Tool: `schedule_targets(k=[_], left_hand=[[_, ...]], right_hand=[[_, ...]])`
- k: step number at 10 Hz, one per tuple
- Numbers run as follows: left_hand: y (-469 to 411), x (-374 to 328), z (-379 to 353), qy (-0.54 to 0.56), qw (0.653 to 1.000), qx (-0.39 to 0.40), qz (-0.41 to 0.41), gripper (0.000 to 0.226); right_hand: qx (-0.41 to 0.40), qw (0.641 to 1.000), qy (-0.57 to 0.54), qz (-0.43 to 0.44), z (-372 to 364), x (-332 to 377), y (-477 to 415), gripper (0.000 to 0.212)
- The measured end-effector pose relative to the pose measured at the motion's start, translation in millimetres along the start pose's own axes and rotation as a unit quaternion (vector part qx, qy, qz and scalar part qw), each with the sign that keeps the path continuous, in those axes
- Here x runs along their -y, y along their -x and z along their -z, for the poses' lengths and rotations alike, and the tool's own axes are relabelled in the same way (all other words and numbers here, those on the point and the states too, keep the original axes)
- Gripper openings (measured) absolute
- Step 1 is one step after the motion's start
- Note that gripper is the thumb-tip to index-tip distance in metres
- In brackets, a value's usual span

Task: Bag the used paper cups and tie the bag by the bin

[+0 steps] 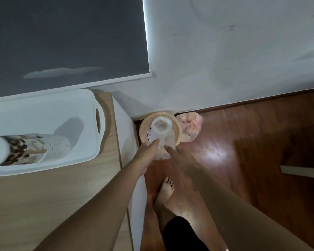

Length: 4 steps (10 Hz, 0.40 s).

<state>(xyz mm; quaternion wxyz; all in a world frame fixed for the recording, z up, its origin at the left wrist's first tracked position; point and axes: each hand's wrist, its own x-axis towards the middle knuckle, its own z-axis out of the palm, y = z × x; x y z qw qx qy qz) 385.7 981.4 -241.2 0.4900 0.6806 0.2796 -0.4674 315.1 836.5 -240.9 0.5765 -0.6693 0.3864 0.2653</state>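
A thin translucent plastic bag (161, 134) hangs between my two hands, directly above a round tan bin (178, 131) that stands on the floor by the wall. My left hand (149, 151) pinches the bag's left edge. From the right, my right hand (178, 153) grips the bag's other side; it is blurred. The bag's mouth faces away from me over the bin. What the bag holds cannot be made out. A stack of patterned paper cups (25, 149) lies on its side in a white tray (49, 163) on the table to the left.
A tied pink plastic bag (190, 125) sits on the floor right of the bin against the wall. The wooden table (53, 196) fills the left side. My bare feet (165, 192) stand on dark wood flooring (252, 142). A dark blind (62, 42) hangs above the table.
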Motion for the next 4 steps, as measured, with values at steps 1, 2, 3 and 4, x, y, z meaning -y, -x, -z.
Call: schedule_targets(k=[1, 2, 3, 4], left_hand=[[7.4, -4.5, 0.0, -0.018, 0.999, -0.008, -0.027, 0.060], [7.6, 1.8, 5.4, -0.025, 0.999, -0.011, -0.025, 0.082], [13.2, 3.7, 10.5, -0.025, 0.999, -0.019, -0.039, 0.082], [25.1, 3.0, 17.6, -0.023, 0.997, -0.021, -0.075, 0.082]], right_hand=[[0.022, 0.999, 0.021, 0.019, 5.9, -3.2, -5.0, 0.070], [0.024, 0.998, 0.053, 0.014, 11.1, -0.5, -3.1, 0.074], [0.020, 0.997, 0.080, 0.013, 12.7, 6.4, 6.2, 0.067], [-0.007, 0.999, 0.041, -0.001, 7.4, 13.1, 19.7, 0.052]])
